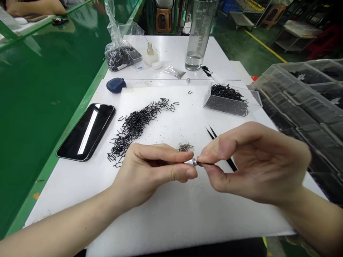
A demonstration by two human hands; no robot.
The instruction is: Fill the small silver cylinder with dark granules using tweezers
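Pinching a small silver metal piece (190,162) between thumb and fingers, the left hand (150,167) faces the right hand (254,160), whose thumb and forefinger close around a thin black piece (205,163); the two sets of fingertips almost meet above the white foam sheet (166,221). The metal piece lies crosswise between the hands, its long axis running roughly left to right and nearly in line with the black piece, its collared end toward the right hand. The left hand is the nearer, having it in its grip; the right fingertips are just beside that collared end. Left fingers cover part of the metal piece and right ones part of the black piece, and whether the two are joined or merely end to end is too small to tell. Just beyond the fingertips is a scatter of tiny dark grains (185,146); black tweezers (230,164) lie partly behind the right hand, points away from the wearer. Farther left spreads a heap of forked black pieces (136,123), with a phone (87,132) beside it; farther right stands a clear box (227,106) of black bits. Toward the back are a tall glass (198,43) and a knotted plastic bag (122,57) with dark contents, hard to make out. Both forearms are cut off by the frame.
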